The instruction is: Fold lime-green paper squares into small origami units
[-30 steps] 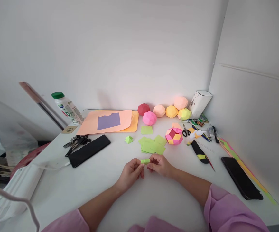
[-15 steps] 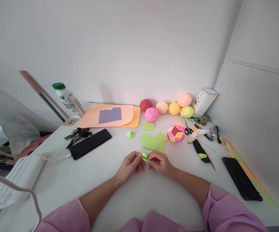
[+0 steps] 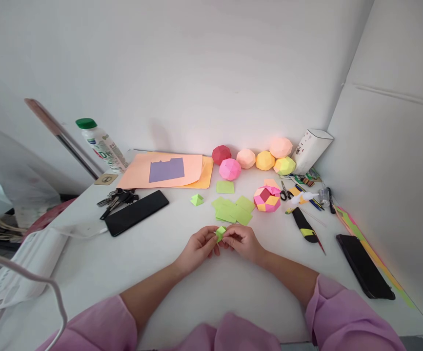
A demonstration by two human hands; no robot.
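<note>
Between my two hands is a small folded piece of green paper (image 3: 220,232). My left hand (image 3: 199,247) pinches it from the left, and my right hand (image 3: 244,241) grips its right side; the fingertips partly cover it. Just beyond lie several loose green paper squares (image 3: 233,210), overlapping, with a single green square (image 3: 225,187) behind them. A finished-looking green folded unit (image 3: 197,199) stands to the left of the pile. Right of the pile sits a multicoloured paper ball (image 3: 267,199) in pink, yellow and red, with an open hollow showing.
Several folded paper balls (image 3: 230,169) line the wall. Peach sheets (image 3: 134,170), keys (image 3: 118,201), a black phone (image 3: 137,213) and a bottle (image 3: 103,146) are at left. Scissors (image 3: 285,192), a black-and-yellow cutter (image 3: 304,225) and a dark phone case (image 3: 365,266) lie at right.
My hands have drawn slightly closer together, and the green folded paper is turned so that more of its faces show. The view has shifted a little; other things stay put.
</note>
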